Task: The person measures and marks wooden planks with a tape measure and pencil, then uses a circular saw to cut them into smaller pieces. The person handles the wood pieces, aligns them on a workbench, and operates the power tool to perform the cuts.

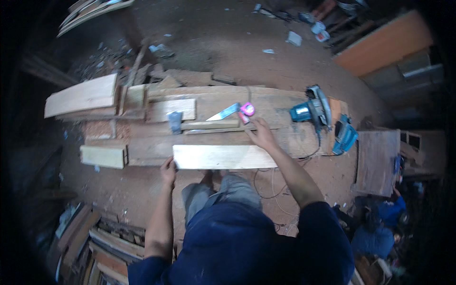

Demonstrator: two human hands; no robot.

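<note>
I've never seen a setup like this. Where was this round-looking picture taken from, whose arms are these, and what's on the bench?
There's no robot here: a person wears a wide fisheye camera on their head, looking down, so edges bend. The bare arms are theirs. The left hand touches the left end of a pale board at the near side of the wooden bench. The right hand is beside a small red item; whether it holds anything is unclear. Also on the bench are a pink tape measure and, to the right, a blue circular saw.
</note>
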